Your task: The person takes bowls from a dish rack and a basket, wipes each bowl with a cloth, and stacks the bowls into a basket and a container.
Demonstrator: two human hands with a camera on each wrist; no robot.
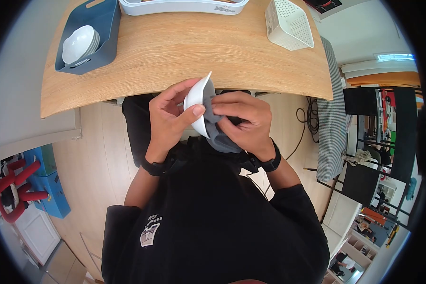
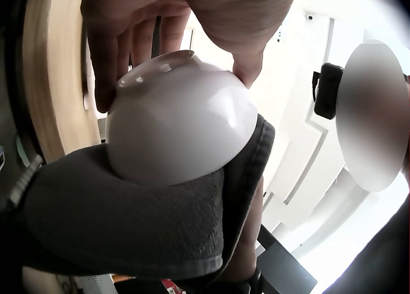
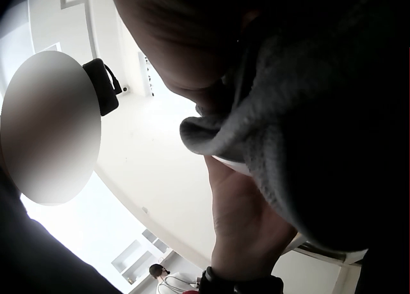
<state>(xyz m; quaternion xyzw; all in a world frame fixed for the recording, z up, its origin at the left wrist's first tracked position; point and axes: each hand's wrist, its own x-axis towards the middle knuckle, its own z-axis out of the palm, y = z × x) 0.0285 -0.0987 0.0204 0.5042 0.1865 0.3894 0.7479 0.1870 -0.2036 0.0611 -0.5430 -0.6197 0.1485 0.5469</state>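
A white bowl (image 1: 195, 108) is tilted on its side above the lap, near the table's front edge. My left hand (image 1: 168, 116) grips it by the rim, thumb on the near side. My right hand (image 1: 248, 120) pinches a dark grey cloth (image 1: 222, 139) and presses it into the bowl's hollow. In the left wrist view the bowl's underside (image 2: 182, 121) faces the camera, with the cloth (image 2: 128, 210) around its lower side. The cloth (image 3: 275, 140) fills much of the dark right wrist view and hides most of the bowl.
On the wooden table (image 1: 189, 57), a blue-grey bin (image 1: 110, 42) with several stacked white bowls (image 1: 78, 44) stands at the left. A white tray (image 1: 184, 8) lies at the back and a white perforated basket (image 1: 291, 28) at the right. Black cables (image 1: 309, 118) hang beyond the right side.
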